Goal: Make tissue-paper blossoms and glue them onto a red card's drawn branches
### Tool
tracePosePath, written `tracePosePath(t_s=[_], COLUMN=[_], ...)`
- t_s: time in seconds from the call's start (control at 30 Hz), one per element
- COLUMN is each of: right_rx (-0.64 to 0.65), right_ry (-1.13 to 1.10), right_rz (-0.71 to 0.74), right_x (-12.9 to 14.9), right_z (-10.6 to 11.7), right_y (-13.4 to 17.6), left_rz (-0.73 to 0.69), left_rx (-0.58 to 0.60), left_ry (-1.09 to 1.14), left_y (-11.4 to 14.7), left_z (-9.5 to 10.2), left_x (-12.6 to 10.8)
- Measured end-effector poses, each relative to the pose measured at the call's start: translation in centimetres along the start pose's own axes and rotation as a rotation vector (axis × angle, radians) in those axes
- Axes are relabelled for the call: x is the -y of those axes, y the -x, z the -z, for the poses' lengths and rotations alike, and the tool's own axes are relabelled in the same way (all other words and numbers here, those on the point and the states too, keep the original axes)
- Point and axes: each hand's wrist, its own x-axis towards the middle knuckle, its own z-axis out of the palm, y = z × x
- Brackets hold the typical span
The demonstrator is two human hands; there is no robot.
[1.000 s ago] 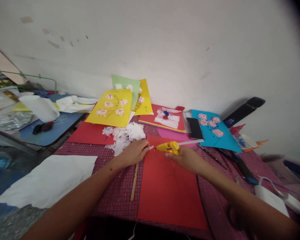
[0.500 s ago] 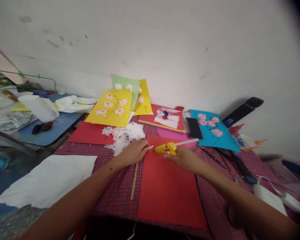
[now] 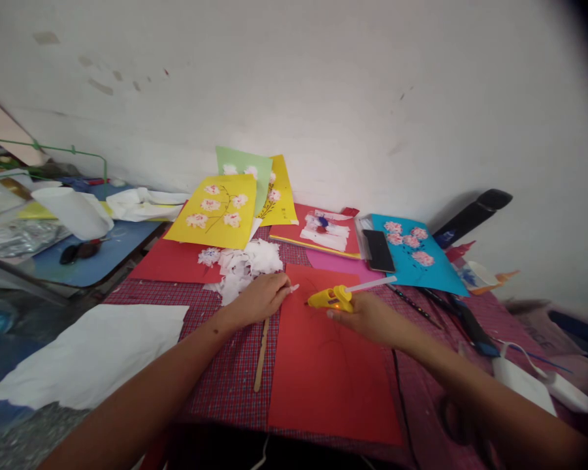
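Near the upper left edge of the red sheet (image 3: 333, 385), the left hand (image 3: 263, 297) is pinching a white scrap (image 3: 294, 288); over the sheet, the right hand (image 3: 370, 316) is gripping the yellow glue gun (image 3: 337, 297), drawing its nozzle farther from the scrap.

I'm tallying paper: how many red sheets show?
3: front sheet below the glue gun, left sheet partly behind a yellow picture, back sheet left of the phone. More may be hidden.

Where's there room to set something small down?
Checked cloth lies bare between the left forearm and wooden stick; the red sheet is bare near its bottom edge. Crowded: beyond the left hand, paper scraps; beyond the right hand, phone and blue picture.
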Motion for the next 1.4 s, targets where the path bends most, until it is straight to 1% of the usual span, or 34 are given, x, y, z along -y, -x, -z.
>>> tracePosePath(t_s=[0.23,0.4,0.6,0.7,0.87,0.97,1.1,1.27,1.4], right_rx=[-0.014,-0.045,-0.093,-0.087,-0.076,-0.067,-0.054,-0.064,-0.061], right_ry=[0.110,0.077,0.073,0.056,0.060,0.043,0.058,0.059,0.010], right_rz=[-0.089,-0.060,-0.069,-0.035,-0.033,-0.026,-0.064,-0.049,-0.050], right_x=[-0.5,-0.5,-0.4,-0.8,-1.5,-1.3,-0.7,-0.6,-0.7], right_z=[0.7,0.8,0.8,0.7,0.5,0.5,0.4,0.0,-0.1], right_y=[-0.4,-1.0,-1.3,-1.1,-0.8,-0.8,-1.0,-1.6,-1.6], left_rz=[0.005,0.002,0.004,0.006,0.004,0.005,0.003,0.001,0.005], left_rx=[0.002,0.006,0.004,0.007,0.001,0.005,-0.002,0.004,0.005], left_ry=[0.005,0.008,0.006,0.004,0.004,0.005,0.013,0.014,0.007], left_y=[0.0,0.0,0.0,0.0,0.0,0.0,0.0,0.0,0.0], left_z=[-0.1,0.1,0.2,0.2,0.1,0.1,0.0,0.0,0.0], left_x=[0.1,-0.1,-0.1,-0.1,-0.1,0.0,0.1,0.1,0.0])
